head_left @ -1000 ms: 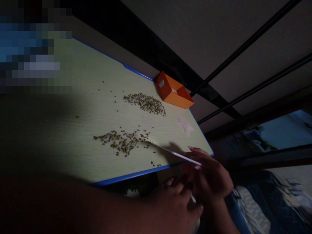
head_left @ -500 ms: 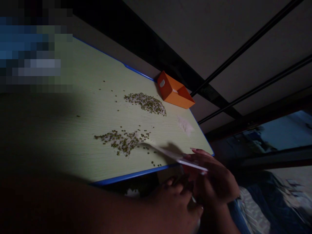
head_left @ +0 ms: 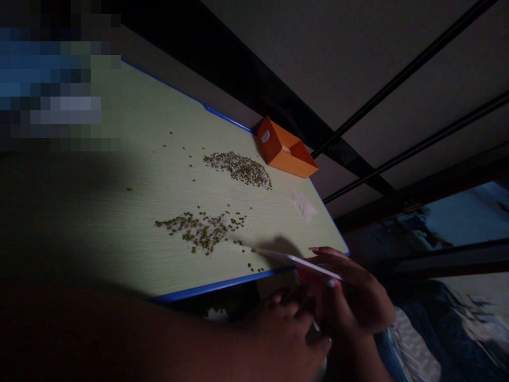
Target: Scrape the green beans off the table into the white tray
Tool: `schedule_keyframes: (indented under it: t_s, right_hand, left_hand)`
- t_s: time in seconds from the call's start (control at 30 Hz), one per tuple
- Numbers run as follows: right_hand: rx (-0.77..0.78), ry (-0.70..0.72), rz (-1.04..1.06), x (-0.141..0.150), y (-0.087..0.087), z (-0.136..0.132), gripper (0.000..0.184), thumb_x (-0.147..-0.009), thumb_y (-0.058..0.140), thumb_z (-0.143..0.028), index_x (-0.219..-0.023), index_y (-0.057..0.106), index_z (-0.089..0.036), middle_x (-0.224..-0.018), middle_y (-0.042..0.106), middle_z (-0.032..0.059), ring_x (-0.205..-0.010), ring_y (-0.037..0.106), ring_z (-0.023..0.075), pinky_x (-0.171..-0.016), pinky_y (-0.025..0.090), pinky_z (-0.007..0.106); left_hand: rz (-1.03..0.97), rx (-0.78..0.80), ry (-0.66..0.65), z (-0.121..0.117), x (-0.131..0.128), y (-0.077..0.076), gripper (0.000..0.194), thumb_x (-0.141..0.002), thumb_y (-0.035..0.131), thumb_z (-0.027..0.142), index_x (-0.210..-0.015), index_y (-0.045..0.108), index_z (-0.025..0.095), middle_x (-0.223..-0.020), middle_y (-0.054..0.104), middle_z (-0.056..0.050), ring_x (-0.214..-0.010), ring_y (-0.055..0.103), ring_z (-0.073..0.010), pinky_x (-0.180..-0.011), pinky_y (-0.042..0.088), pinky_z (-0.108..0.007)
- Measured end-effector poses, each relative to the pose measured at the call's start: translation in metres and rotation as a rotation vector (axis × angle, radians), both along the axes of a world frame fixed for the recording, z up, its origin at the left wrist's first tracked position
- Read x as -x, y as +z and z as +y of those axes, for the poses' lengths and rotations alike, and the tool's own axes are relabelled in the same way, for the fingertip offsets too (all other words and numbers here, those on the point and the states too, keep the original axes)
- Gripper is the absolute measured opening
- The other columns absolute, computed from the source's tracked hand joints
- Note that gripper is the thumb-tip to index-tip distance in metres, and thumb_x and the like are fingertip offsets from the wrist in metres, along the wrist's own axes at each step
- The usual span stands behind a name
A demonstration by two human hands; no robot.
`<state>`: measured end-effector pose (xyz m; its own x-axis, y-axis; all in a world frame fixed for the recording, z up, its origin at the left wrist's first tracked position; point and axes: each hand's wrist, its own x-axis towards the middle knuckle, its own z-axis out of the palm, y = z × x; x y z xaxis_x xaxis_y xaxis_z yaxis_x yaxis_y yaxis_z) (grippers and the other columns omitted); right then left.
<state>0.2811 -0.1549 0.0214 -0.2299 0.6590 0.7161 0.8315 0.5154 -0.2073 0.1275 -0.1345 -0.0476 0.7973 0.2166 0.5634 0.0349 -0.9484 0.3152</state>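
Note:
My right hand [head_left: 350, 297] is closed on a thin white stick [head_left: 294, 259] at the table's near right corner. The stick's tip rests on the table just right of the nearer pile of green beans mixed with white grains [head_left: 199, 229]. A second pile of green beans [head_left: 238, 167] lies farther back. A small heap of white grains [head_left: 302, 204] sits near the right edge. My left hand [head_left: 286, 334] is below the table's front edge, fingers curled around something I cannot make out in the dark.
An orange open box [head_left: 284, 149] stands at the far right corner of the pale, blue-edged table [head_left: 131, 233]. Loose beans are scattered over the tabletop. Dark rails run along the wall behind. Patterned fabric [head_left: 417, 345] lies at lower right.
The stick has drawn back to the right, away from the nearer bean pile, and my right hand moved slightly right with it. My left hand has stayed put.

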Motion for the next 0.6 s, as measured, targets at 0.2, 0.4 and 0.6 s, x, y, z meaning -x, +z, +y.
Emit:
schedule_keyframes:
  t_s: [0.2,0.4,0.6]
  right_hand:
    - [-0.011,0.031,-0.043,0.0041,0.0041,0.0014,0.017,-0.098,0.055,-0.022,-0.093,0.071,-0.018,-0.083,0.079,0.0074,-0.081,0.078,0.0222,-0.078,0.068,0.044]
    - [-0.068,0.001,-0.048,0.0033,0.0034,0.0021,0.014,-0.094,0.060,-0.018,-0.102,0.071,-0.019,-0.089,0.080,0.0076,-0.086,0.079,0.0245,-0.077,0.068,0.044]
    - [0.021,0.011,-0.050,0.0036,0.0084,0.0005,0.023,-0.099,0.051,-0.024,-0.094,0.073,-0.020,-0.081,0.078,0.0080,-0.086,0.078,0.0242,-0.077,0.067,0.042]
  left_hand:
    - [0.022,0.012,-0.024,0.0001,-0.0001,0.0006,0.035,-0.094,0.046,0.039,-0.117,0.071,0.032,-0.113,0.073,-0.013,-0.107,0.067,-0.0329,-0.078,0.051,-0.043]
    - [0.003,0.006,-0.005,0.0001,0.0019,0.0008,0.034,-0.093,0.047,0.040,-0.116,0.071,0.031,-0.119,0.072,-0.014,-0.115,0.064,-0.0352,-0.078,0.052,-0.043]
    - [-0.004,0.011,-0.008,0.0000,0.0015,0.0004,0.036,-0.093,0.046,0.040,-0.119,0.070,0.030,-0.123,0.072,-0.014,-0.114,0.065,-0.0337,-0.080,0.053,-0.044]
